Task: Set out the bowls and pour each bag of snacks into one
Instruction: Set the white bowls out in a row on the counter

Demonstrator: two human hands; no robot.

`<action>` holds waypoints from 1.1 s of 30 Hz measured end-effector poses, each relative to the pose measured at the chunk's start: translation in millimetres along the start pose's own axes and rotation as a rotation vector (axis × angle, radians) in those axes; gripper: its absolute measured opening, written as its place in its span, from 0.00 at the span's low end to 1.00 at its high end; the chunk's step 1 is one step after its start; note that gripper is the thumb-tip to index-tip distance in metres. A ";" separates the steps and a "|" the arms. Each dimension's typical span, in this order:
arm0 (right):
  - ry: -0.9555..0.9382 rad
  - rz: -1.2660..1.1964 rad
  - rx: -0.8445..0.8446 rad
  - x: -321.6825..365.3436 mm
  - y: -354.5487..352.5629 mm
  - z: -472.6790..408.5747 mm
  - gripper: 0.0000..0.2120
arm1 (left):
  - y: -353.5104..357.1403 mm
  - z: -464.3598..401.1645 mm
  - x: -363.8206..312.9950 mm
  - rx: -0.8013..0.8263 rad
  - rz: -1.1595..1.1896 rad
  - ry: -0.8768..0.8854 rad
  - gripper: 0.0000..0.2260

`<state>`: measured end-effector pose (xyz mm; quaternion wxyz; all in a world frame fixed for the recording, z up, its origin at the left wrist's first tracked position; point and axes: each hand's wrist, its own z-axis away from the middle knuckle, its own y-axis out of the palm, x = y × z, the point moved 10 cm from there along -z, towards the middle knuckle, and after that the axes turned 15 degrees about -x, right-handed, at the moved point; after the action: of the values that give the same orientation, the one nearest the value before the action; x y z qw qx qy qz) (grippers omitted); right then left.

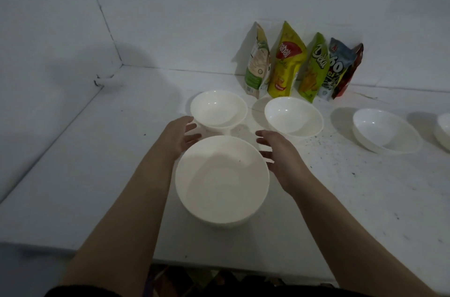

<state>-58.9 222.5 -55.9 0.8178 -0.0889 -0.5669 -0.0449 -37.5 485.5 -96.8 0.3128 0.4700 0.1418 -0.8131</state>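
My left hand (pixel 181 135) and right hand (pixel 275 150) flank the nearest round white plastic bowl (pixel 222 181), fingers loose, grasping nothing; five colourful snack bags (pixel 287 63) stand unopened against the wall, I judge pouring remains

Both hands (pixel 181 136) (pixel 277 153) open beside near bowl (pixel 222 181); 4 more bowls, 5 snack bags (pixel 287 63) behind.

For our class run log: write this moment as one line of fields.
stage: setting out bowls | left hand: open beside near bowl | right hand: open beside it | snack bags: upright by wall, unpoured | bowls: empty
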 end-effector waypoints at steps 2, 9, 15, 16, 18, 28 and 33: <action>-0.178 0.157 0.008 11.2 5.4 10.4 0.10 | -5.7 15.9 8.6 0.021 0.049 -0.048 0.15; -0.481 0.470 -0.026 35.4 1.8 17.2 0.09 | -2.0 61.5 29.9 0.106 0.103 -0.154 0.12; -0.382 0.494 -0.210 7.0 -47.6 -13.3 0.12 | 29.1 105.5 -3.4 0.239 -0.182 0.177 0.19; -0.357 0.510 -0.230 -1.1 -55.5 -15.3 0.10 | 36.4 115.7 -6.0 0.258 -0.273 0.224 0.21; -0.360 0.548 -0.253 -8.8 -64.4 -9.4 0.09 | 50.9 131.8 -9.0 0.288 -0.354 0.281 0.20; -0.017 -0.018 0.030 22.5 -55.1 38.3 0.20 | 108.2 193.0 -8.7 0.407 -0.637 0.478 0.16; -0.060 0.033 0.102 33.4 -52.7 42.5 0.16 | 114.9 200.3 -13.9 0.437 -0.716 0.514 0.17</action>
<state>-95.4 180.1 -5.2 0.8044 -0.0578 -0.5913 0.0001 -94.0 297.8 26.1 -0.1374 0.6318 0.1935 -0.7379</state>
